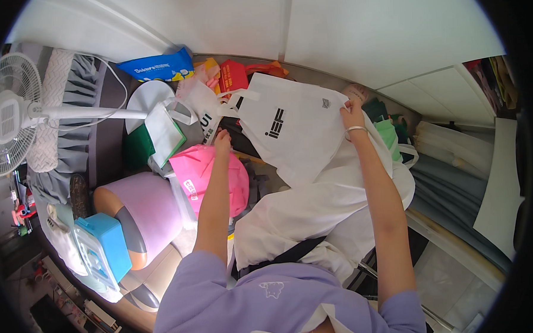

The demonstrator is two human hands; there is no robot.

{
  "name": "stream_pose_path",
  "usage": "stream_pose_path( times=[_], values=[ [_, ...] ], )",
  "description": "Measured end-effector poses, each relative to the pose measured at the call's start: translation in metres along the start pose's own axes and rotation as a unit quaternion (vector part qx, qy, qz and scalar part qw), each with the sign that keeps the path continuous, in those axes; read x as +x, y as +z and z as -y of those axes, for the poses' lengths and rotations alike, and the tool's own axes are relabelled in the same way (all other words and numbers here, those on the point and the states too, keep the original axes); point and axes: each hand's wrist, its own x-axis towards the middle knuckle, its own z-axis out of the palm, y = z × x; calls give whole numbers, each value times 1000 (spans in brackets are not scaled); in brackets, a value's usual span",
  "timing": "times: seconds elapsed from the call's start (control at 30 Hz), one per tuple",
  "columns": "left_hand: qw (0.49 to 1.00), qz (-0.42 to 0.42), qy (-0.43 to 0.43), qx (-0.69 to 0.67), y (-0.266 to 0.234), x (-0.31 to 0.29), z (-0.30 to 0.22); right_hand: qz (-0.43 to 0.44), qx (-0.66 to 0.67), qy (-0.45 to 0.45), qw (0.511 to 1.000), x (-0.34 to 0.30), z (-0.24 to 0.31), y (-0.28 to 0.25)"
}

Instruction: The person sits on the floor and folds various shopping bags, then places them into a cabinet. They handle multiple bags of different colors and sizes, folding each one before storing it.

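A large white bag (303, 120) with black lettering spreads in front of me, its strap trailing at the upper left. My right hand (353, 114), a bracelet on its wrist, is closed on the bag's right edge. My left hand (222, 141) is held closed beside a smaller white bag (207, 106) and above a pink bag (210, 178); what its fingers hold, if anything, is hidden. White trousers (298, 218) cover my lap below the large bag.
On the left stand a white fan (14, 112), a lilac-topped stool (146, 210) and a blue box (106, 242). Blue (161, 67) and red (233, 75) bags lie along the cabinet wall. Light green (387, 137) and grey-blue fabric (452, 188) lie to the right.
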Motion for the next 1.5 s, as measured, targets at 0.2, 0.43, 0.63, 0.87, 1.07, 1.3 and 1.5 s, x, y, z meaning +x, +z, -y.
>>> stream_pose_path(
  times=[0.2,0.43,0.63,0.87,1.07,1.3,1.5],
  values=[
    [983,87,-121,106,40,13,-12,-17,37,75,996,3,-19,-6],
    [966,163,-196,46,54,-3,-48,-12,201,250,947,10,-12,-21],
    [968,238,-82,-10,56,-6,-79,-53,354,298,885,18,-8,-40],
    [932,-52,277,227,42,-16,-131,-95,121,202,967,38,-46,-95],
    [926,-91,273,244,-12,-7,-153,-136,361,279,879,30,-104,-131],
    [946,260,-182,61,78,-67,-74,-161,459,327,810,24,-83,-113],
    [828,322,-357,-289,158,-113,-60,-58,515,367,772,10,-70,-134]
  ],
)
